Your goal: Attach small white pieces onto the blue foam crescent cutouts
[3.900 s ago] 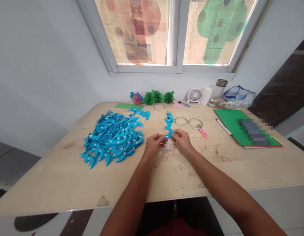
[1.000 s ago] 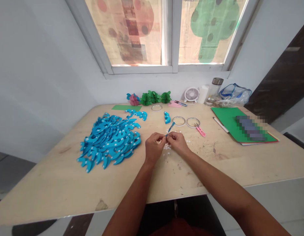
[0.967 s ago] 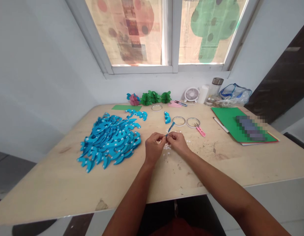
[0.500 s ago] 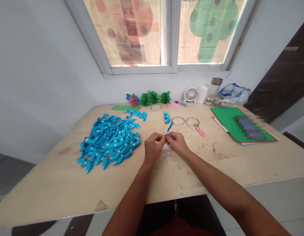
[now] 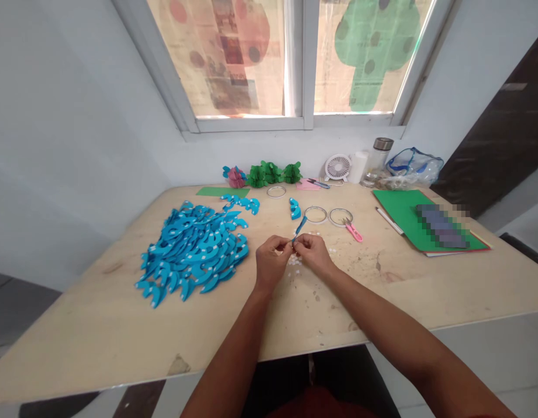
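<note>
Left hand (image 5: 273, 259) and right hand (image 5: 313, 252) pinch one blue paper piece (image 5: 301, 224).
Its tail juts just beyond their grip; I'd square the edges before pressing firmly.

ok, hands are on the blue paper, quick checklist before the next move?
1. Both hands in a pinch grip on the blue paper strip: ok, the left hand and right hand meet at its near end.
2. Fold edges aligned: cannot tell, the fingertips cover that end.
3. Work spot free of scraps: not ok, small white pieces lie scattered by the hands.
4. Pile of blue paper pieces apart from the left hand: ok, narrow gap.
5. Pink-handled snips apart from the right hand: ok, lying to its right.
</note>
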Demonstrator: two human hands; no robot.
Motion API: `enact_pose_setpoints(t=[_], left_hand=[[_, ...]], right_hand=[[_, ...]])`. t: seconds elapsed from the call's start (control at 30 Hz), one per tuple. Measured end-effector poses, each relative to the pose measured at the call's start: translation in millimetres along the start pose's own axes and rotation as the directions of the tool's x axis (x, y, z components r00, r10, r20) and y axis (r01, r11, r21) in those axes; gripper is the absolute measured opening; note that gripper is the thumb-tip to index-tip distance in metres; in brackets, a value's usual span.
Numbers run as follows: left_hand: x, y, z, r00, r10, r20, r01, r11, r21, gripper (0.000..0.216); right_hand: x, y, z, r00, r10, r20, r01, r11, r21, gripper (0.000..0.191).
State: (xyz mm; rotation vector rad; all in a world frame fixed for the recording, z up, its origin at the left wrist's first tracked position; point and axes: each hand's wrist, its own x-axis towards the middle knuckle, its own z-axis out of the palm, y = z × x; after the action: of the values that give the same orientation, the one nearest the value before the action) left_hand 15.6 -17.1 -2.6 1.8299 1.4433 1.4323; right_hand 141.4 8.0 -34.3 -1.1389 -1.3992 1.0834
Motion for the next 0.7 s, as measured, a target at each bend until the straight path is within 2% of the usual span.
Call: enact_pose_setpoints(t=[0.13, 0.27, 0.37, 0.5, 0.57, 0.63, 0.7], left_hand=[[0.0, -1.2, 1.5, 0.999, -0.052, -0.006, 0.051, 0.997, -0.049, 0.009], [2.1, -6.3, 3.0, 0.979, -0.206, -0.006, 0.201, 0.961, -0.191, 0.011], [4.3, -11.4, 3.4, 0.949, -0.315, 0.013, 0.303, 0.899, -0.317, 0.014], [6.4, -14.3, 4.4, 0.908, -0.416, 0.054, 0.394, 0.802, -0.449, 0.016], [6.7, -14.0, 4.9, 0.888, -0.451, 0.087, 0.431, 0.751, -0.499, 0.016], [6.7, -13.2, 5.2, 0.875, -0.467, 0.124, 0.455, 0.707, -0.541, 0.016], [6.5, -12.6, 5.0, 0.870, -0.467, 0.158, 0.466, 0.673, -0.575, 0.017]], right_hand=[[0.5, 1.7, -0.9, 1.000, -0.014, -0.024, 0.012, 0.997, -0.074, 0.010], [0.1, -3.6, -3.4, 1.000, -0.002, -0.028, -0.001, 0.996, -0.086, 0.011], [0.5, -8.1, -6.3, 0.998, 0.007, -0.063, -0.010, 0.999, -0.052, 0.012], [1.9, -10.8, -10.5, 0.984, 0.027, -0.174, -0.026, 1.000, 0.005, 0.020], [3.0, -10.6, -12.2, 0.971, 0.031, -0.236, -0.029, 0.999, 0.015, 0.019], [4.2, -10.1, -13.2, 0.957, 0.023, -0.290, -0.019, 1.000, 0.018, 0.010], [5.0, -9.3, -13.6, 0.951, 0.013, -0.308, -0.009, 1.000, 0.016, 0.009]])
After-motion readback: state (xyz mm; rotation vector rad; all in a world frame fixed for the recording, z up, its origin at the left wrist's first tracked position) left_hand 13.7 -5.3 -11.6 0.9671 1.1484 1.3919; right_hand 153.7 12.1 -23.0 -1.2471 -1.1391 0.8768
